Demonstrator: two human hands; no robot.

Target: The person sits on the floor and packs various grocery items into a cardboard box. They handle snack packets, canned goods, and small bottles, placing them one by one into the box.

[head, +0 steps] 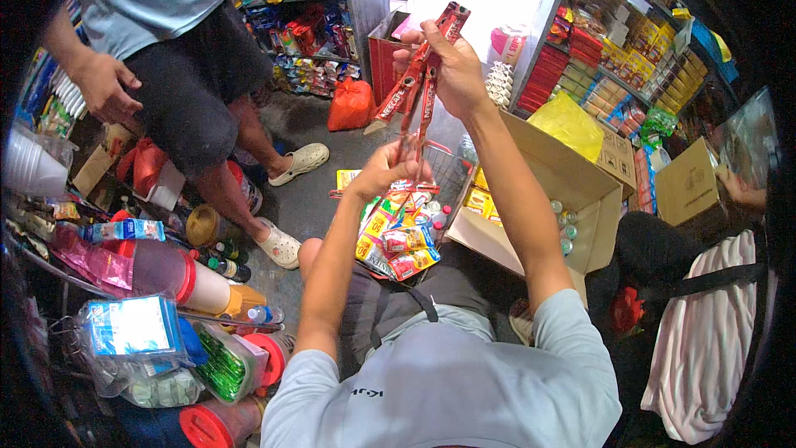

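Strips of red Nescafé coffee sachets (428,88) hang between my two raised hands. My right hand (457,68) grips their upper part, thumb across the strips. Lower down, my left hand (388,168) pinches the bottom ends between thumb and fingers. Beneath them, in front of my knees, stands a wire shopping basket (453,168). It holds several sachet packs (407,249), among them yellow, green and red ones, and small bottles with pink caps (443,214). My left forearm and hand cover part of the basket.
To the right, an open cardboard box (547,168) holds cans (567,230) and yellow packs. A person in dark shorts (186,87) stands at the left. Stocked shelves (622,56) flank the bright doorway, with a red plastic bag (351,104) on the floor. Jars (205,280) crowd the left.
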